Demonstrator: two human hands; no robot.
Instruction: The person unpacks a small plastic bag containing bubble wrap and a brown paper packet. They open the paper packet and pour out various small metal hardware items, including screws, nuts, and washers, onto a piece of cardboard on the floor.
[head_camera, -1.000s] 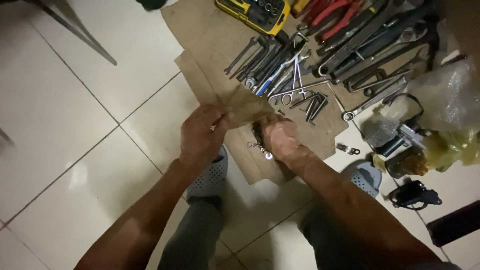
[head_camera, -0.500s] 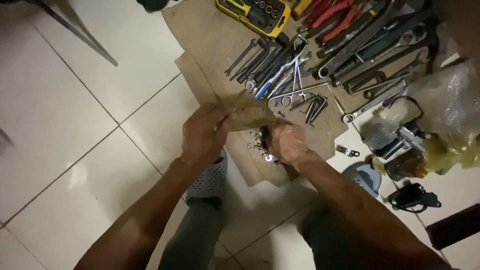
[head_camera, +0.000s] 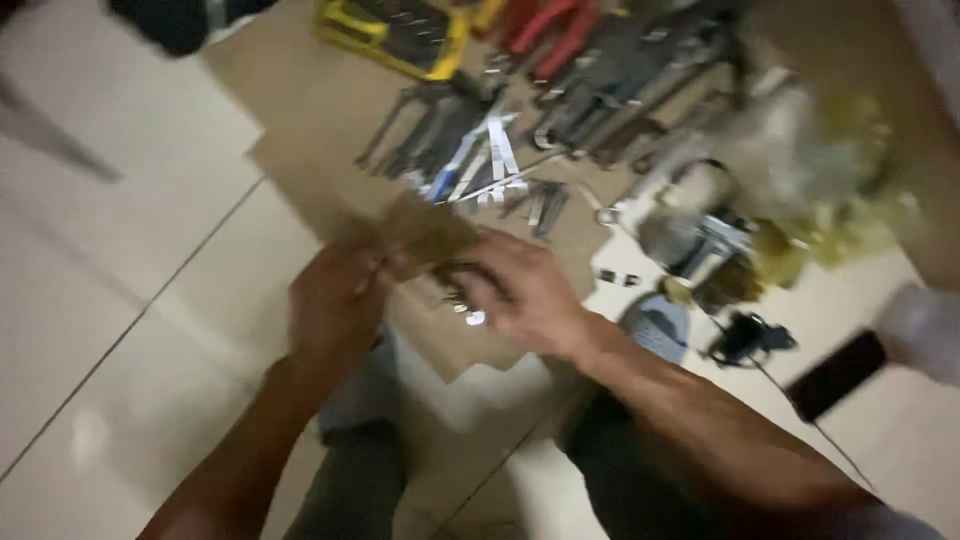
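The picture is blurred by motion. My left hand (head_camera: 335, 300) pinches the near end of a folded brown cardboard piece (head_camera: 425, 235) held just above the floor. Touching that piece's right end, my right hand (head_camera: 525, 290) is curled around several small shiny metal parts (head_camera: 465, 308), some of which show under its fingers. Both hands hover over a larger cardboard sheet (head_camera: 300, 110) spread on the tiled floor.
Beyond the hands, wrenches (head_camera: 450, 130), red-handled pliers (head_camera: 550, 40) and a yellow case (head_camera: 400, 35) lie on the sheet. On the right are a clear plastic bag (head_camera: 800, 160), a grey sandal (head_camera: 655, 330) and a black oblong object (head_camera: 838, 375).
The view has swung and moved closer, blurring everything. My right hand has slid left along the cardboard piece toward my left hand, and the metal parts stay under its fingers.
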